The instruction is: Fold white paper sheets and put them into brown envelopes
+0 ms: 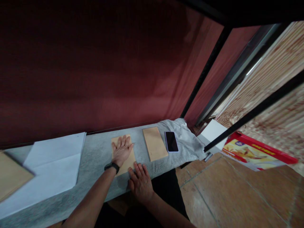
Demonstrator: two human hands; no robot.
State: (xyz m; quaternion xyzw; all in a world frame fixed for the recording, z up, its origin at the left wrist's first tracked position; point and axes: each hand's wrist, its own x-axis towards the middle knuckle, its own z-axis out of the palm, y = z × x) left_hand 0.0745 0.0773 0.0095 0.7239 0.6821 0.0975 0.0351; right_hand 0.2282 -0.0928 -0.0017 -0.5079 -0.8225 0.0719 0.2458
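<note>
My left hand (122, 150), with a dark band on its wrist, lies flat with fingers spread on a tan paper envelope (130, 163). At the envelope's near right corner rests my right hand (142, 183), its fingers stretched out along the edge. Whether a fingertip presses on the paper there is hard to make out. Just right of the hands lies a second tan envelope (155, 144), flat on the grey cloth. Neither hand grips anything.
A phone (171, 141) lies beside the second envelope on the grey cloth-covered bench (97, 158). White paper sheets (59, 158) and more tan envelopes (13, 175) are at left. Black metal bars (206, 71) slant at right. A red and yellow box (256, 152) stands beyond them.
</note>
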